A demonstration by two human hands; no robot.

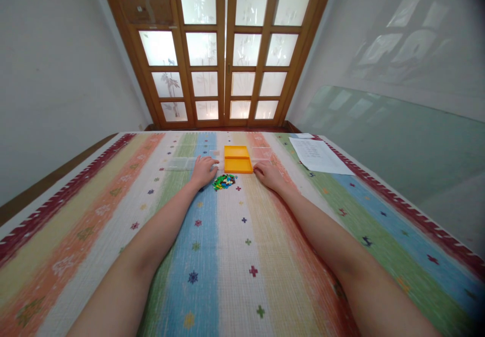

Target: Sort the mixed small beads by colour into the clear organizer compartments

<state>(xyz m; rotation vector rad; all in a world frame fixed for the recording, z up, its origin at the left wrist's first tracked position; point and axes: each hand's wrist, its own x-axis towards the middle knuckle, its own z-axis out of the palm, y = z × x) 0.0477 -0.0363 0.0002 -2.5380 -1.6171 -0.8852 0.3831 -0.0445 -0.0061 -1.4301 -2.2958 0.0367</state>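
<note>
A yellow open box (238,165) with two shallow halves lies in the middle of the table, its upper half farther from me. Just in front of it is a small pile of green, blue, white and other coloured pieces (224,182), too small to make out singly. My left hand (205,171) rests left of the box and behind the pile, fingers apart, holding nothing that I can see. At the box's near right corner, my right hand (268,174) has its fingers curled in. Its fingertips are close to the box edge; whether they touch it or hold anything is hidden.
Clear plastic trays or boxes lie left (180,163) and right (261,153) of the yellow box. A printed white sheet (320,156) lies at the far right. The striped tablecloth (242,256) covers the table. Behind stand wooden glass-paned doors (225,69).
</note>
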